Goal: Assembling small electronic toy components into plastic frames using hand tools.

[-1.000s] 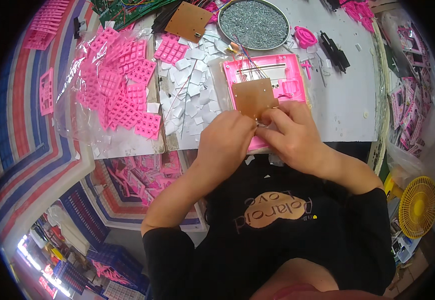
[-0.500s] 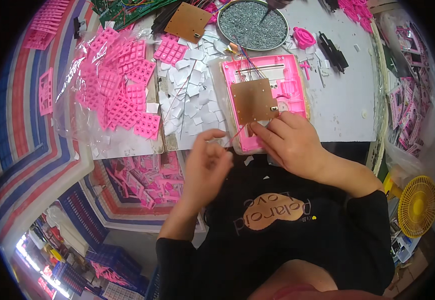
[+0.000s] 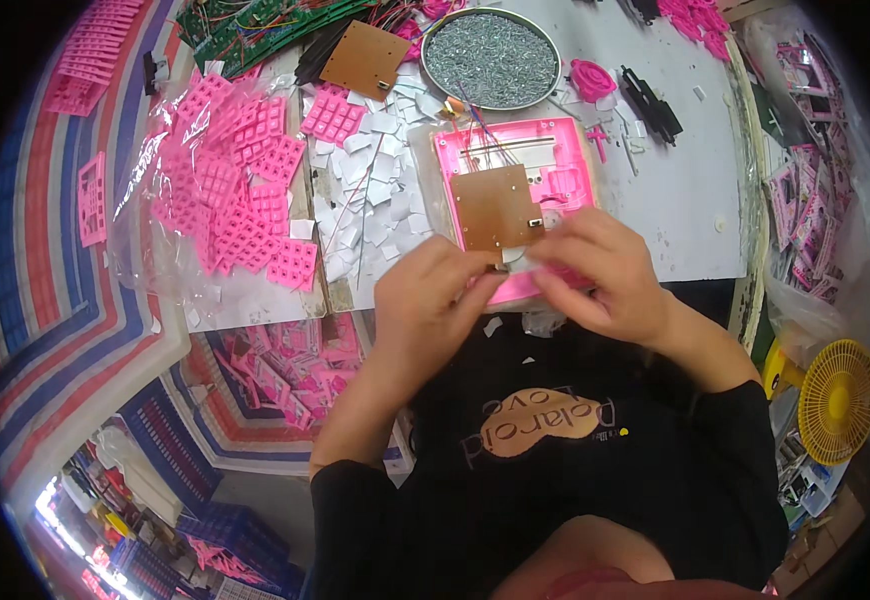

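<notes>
Covering much of the near end of a pink housing [image 3: 584, 165], the two hands left its lower corners partly out of sight. The left hand [image 3: 427, 300] had its thumb and forefinger brought close together at the near edge of a brown circuit board [image 3: 491, 208]; a tiny dark piece showed by those tips, but whether it was pinched could not be told. The right hand [image 3: 603, 275] was curled over the housing's right side, its thumb apart from the fingers; those fingertips were blurred, and anything between them could not be made out. The board hid most of the housing's left half, and thin coloured wires [image 3: 483, 145] ran together too tightly to trace one by one.

The housing lay on the white table [image 3: 690, 215], directly before the person, hollow side up. Its long axis ran away from the body, the far end tipping a little to the left. The nearly square board sat at about the same slant, its wires toward the far end. Just beyond stood a round dish [image 3: 559, 68] of small metal screws [image 3: 492, 58]; a green board pile [image 3: 245, 35] was cut off by the top edge.
</notes>
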A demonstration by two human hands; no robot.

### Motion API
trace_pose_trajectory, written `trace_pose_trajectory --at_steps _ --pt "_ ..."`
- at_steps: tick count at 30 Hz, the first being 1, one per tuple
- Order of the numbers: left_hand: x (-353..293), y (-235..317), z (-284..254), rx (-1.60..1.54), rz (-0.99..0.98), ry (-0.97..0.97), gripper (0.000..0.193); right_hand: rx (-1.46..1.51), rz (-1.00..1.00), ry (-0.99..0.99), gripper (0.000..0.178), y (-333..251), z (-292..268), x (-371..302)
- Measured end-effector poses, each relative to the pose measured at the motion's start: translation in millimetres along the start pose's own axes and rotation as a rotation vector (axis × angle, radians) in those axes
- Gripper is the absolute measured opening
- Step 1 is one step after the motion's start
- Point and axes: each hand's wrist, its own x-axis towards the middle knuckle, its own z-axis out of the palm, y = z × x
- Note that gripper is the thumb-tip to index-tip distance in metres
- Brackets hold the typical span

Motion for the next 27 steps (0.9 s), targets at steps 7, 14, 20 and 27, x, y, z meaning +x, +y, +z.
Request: trace_pose_trajectory --at_steps 7,14,20,27 --pt "12.4 17.9 11.6 0.073 0.046 -0.112 0.015 0.127 -0.085 0.059 0.025 9.7 -8.6 0.3" --pt "-11.4 -3.2 -1.9 0.398 0.244 -0.079 0.04 0.358 0.374 0.159 0.015 23.2 -22.8 -6.2" --pt "-30.0 -0.4 11.8 0.697 0.21 -0.198 0.05 0.137 0.233 -0.089 0.015 14.0 -32.7 -24.3" --pt "-18.4 10.7 5.4 0.661 0.156 -0.255 0.049 -0.129 0.124 -0.109 0.016 6.0 -29.1 -46.3"
